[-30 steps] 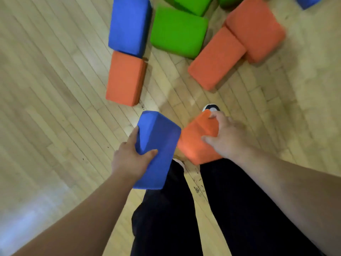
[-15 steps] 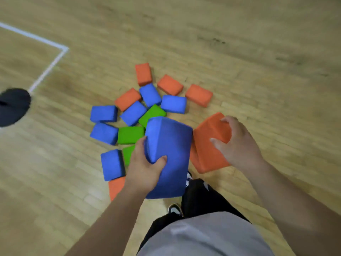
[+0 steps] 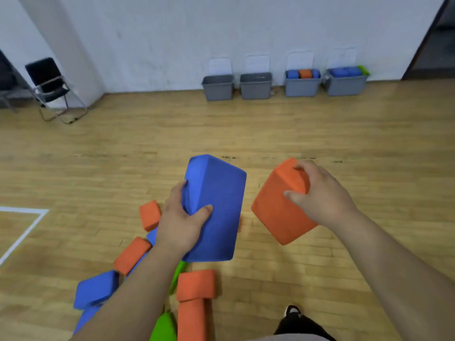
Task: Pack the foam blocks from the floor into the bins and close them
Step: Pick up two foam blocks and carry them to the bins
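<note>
My left hand [image 3: 181, 221] grips a large blue foam block [image 3: 218, 207], held up in front of me with thumb on its face. My right hand [image 3: 320, 193] grips an orange foam block [image 3: 278, 210] by its upper end, fingers over the top. Both blocks are off the floor. Below them several orange [image 3: 195, 283], blue [image 3: 96, 290] and green [image 3: 163, 327] blocks lie on the wooden floor. Four grey bins stand by the far wall: two at the left [image 3: 218, 88] [image 3: 256, 87] show no blocks, two at the right [image 3: 302, 84] [image 3: 346, 83] hold blocks.
Open lids lean against the white wall behind the bins. A black folding chair [image 3: 50, 84] stands at the far left beside a pillar. A white line [image 3: 24, 230] is painted on the floor at the left. My shoe [image 3: 291, 311] shows at the bottom.
The view has lifted from the floor pile to the wall with the bins. Both hands have risen with their blocks, and the two blocks have moved apart.
</note>
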`<state>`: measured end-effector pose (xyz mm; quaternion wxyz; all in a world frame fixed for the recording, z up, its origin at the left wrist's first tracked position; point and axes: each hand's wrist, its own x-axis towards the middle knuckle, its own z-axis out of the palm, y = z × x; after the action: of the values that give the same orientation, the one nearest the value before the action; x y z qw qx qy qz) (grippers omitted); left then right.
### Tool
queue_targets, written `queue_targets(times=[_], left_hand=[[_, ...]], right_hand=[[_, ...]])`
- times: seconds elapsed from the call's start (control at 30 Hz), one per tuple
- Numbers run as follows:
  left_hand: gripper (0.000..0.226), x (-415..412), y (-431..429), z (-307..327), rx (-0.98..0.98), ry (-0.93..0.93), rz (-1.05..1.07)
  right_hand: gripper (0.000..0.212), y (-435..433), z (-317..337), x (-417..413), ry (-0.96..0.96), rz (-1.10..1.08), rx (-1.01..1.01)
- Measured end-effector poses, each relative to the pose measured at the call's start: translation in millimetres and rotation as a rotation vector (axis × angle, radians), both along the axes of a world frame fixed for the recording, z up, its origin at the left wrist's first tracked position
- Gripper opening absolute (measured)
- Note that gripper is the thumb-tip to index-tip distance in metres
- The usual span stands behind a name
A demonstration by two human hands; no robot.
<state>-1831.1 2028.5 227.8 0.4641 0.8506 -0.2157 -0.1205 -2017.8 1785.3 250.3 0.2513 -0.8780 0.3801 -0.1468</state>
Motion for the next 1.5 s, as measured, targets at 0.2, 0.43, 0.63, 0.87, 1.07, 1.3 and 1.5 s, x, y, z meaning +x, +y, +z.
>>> queue_targets(times=[0.2,0.43,0.63,0.87,1.07,1.3,1.5], left_hand=[[0.083,31.7,-128.2,26.4,-0.127,-0.008,0.010],[0.079,65.0,-227.4,37.2,-0.208,0.031,0.146],[0.076,121.7,-287.3,30.0,-0.198,0.083,0.203],[0.076,230.5,-385.5,0.1,-0.237,0.165,0.194],[0.076,327.7,-466.5,-1.6,-0.237,0.217,0.111],[0.074,420.6,-587.1,7.9,-0.202,0.223,0.012],[0.077,484.7,-703.4,-3.5,-0.195,0.227,0.007]], right_hand=[[0.066,-126.9,40.3,27.4,0.000,0.033,-0.066],[0.065,-244.7,80.6,93.1,0.052,0.151,-0.140],[0.059,-303.4,63.4,156.3,-0.001,0.160,-0.043],[0.058,-388.4,39.5,247.5,0.039,0.127,-0.011],[0.061,-461.0,39.5,327.1,0.077,0.039,-0.004],[0.060,-558.7,28.4,391.7,0.051,-0.087,0.041],[0.059,-672.9,4.4,459.4,0.025,-0.054,0.050]])
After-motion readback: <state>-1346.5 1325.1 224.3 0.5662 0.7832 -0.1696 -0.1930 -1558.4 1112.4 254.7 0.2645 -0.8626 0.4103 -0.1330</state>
